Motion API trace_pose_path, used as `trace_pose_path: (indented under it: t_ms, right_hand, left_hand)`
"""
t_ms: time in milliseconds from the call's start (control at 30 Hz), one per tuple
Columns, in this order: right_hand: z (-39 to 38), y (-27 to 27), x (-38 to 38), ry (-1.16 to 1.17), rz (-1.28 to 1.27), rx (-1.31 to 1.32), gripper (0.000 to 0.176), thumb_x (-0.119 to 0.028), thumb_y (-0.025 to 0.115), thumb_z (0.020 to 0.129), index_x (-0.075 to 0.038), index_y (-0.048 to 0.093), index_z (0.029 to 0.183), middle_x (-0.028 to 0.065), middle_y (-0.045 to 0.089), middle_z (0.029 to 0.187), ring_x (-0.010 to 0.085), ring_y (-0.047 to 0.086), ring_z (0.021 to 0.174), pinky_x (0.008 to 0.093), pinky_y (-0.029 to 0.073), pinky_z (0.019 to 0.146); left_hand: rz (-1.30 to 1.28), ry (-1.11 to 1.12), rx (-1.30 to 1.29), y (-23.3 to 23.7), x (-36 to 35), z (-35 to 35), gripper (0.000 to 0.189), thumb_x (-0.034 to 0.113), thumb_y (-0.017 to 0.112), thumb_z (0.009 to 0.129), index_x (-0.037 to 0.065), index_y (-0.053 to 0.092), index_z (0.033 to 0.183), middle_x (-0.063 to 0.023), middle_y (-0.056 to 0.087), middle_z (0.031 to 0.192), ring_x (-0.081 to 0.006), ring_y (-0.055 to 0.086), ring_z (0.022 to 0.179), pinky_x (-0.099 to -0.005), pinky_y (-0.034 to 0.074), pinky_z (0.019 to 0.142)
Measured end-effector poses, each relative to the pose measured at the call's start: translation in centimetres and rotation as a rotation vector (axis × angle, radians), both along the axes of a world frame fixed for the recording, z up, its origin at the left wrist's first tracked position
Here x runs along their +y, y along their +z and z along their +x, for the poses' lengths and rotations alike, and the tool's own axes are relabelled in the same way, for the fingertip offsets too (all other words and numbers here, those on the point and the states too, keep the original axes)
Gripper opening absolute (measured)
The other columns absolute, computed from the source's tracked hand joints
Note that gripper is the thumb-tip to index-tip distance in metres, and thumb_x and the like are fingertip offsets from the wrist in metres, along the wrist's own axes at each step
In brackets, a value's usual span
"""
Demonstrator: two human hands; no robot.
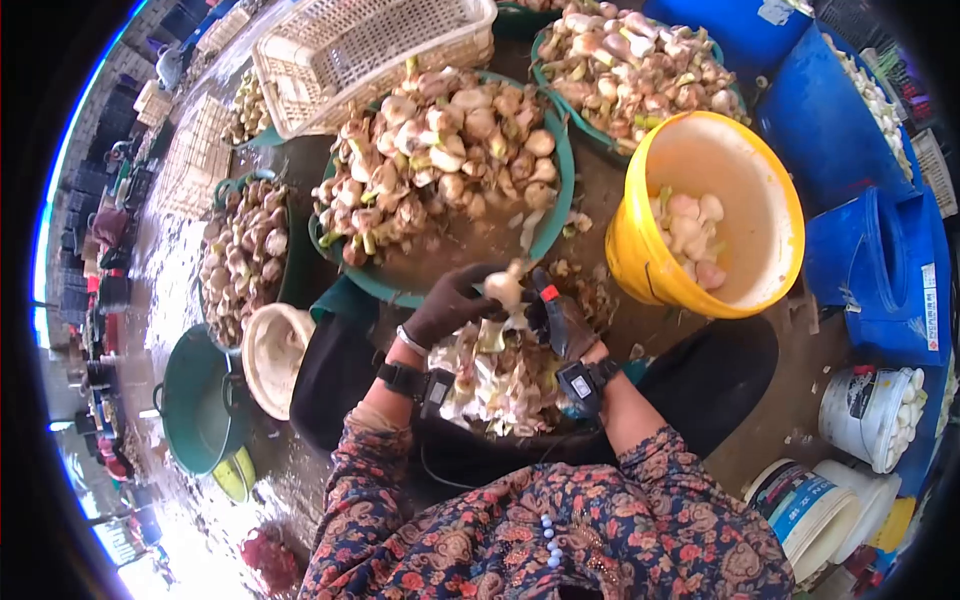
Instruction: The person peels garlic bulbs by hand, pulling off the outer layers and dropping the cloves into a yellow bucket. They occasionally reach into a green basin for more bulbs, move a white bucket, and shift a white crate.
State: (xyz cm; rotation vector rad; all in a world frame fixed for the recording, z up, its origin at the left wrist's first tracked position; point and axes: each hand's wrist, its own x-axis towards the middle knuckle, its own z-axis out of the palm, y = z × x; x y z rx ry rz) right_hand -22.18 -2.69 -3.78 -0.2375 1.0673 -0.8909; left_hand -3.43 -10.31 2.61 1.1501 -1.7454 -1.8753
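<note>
My left hand (462, 308), in a dark glove, is closed round a pale garlic bulb (503, 289) with a short stem stub pointing up. Close by on its right is my right hand (565, 323), also gloved, with its fingers curled in; a red patch shows at the index finger. Whatever these fingers hold, if anything, is hidden. Below both hands a heap of garlic skins (500, 385) lies between my legs. Just ahead stands a green tub (566, 190) piled with unpeeled garlic bulbs (440, 150). Peeled garlic bulbs (690, 232) rest in the yellow bucket (628, 245) at the right.
A white plastic crate (375, 45) sits behind the green tub. More garlic fills a second tub (640, 70) and a left-hand basket (243, 250). At left are a green basin (200, 400) and a cream bucket (272, 360); blue bins (835, 110) line the right.
</note>
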Motion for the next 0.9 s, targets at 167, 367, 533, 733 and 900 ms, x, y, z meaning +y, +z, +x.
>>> trace_pose_path:
  t_ms: [167,367,533,733,900]
  right_hand:
    - [1.5,0.7,0.5,-0.048,-0.273,0.349,0.027,-0.031,0.063,0.085,-0.004,0.065,0.078,-0.0042,0.055,0.064,0.0043,0.045,0.058,0.0235,0.038,0.049]
    - [1.2,-0.2,1.5,0.072,-0.595,0.709,0.028,-0.027,0.056,0.088,-0.002,0.062,0.075,-0.0019,0.054,0.064,0.0051,0.044,0.058,0.0249,0.038,0.049]
    - [1.3,-0.1,1.9,-0.032,-0.38,-0.044,0.024,-0.027,0.054,0.089,-0.005,0.059,0.081,-0.001,0.052,0.062,0.0092,0.049,0.054,0.0247,0.043,0.051]
    - [2.0,3.5,2.6,0.192,-0.042,-0.284,0.056,-0.06,0.041,0.086,-0.01,0.055,0.107,0.0025,0.06,0.075,0.0133,0.057,0.064,0.026,0.044,0.053]
    - [0.9,0.3,1.5,0.108,-0.127,-0.406,0.046,-0.054,0.042,0.087,-0.014,0.057,0.102,0.0014,0.061,0.075,0.011,0.052,0.054,0.0233,0.039,0.045]
  left_hand:
    - [-0.2,-0.011,-0.088,0.2,4.5,-1.0,0.047,0.008,0.071,0.071,0.001,0.055,0.115,-0.0057,0.061,0.1,-0.0121,0.058,0.091,-0.0287,0.049,0.076]
    - [-0.622,0.061,-0.337,0.1,5.9,-1.2,0.046,0.025,0.076,0.067,-0.002,0.062,0.101,-0.0138,0.064,0.092,-0.0164,0.062,0.084,-0.0302,0.049,0.072]
    - [0.199,0.273,0.121,1.5,5.9,0.3,0.051,0.016,0.072,0.074,-0.004,0.052,0.116,-0.005,0.063,0.093,-0.0151,0.061,0.078,-0.0269,0.05,0.072]
    - [-0.159,0.294,0.104,-2.4,7.6,-0.8,0.065,0.02,0.078,0.068,-0.001,0.047,0.121,-0.01,0.058,0.111,-0.0193,0.054,0.101,-0.0334,0.043,0.089]
    - [-1.036,0.185,-0.684,0.5,7.1,0.0,0.086,0.034,0.081,0.059,0.004,0.04,0.128,-0.0161,0.042,0.129,-0.0331,0.037,0.122,-0.0435,0.029,0.101]
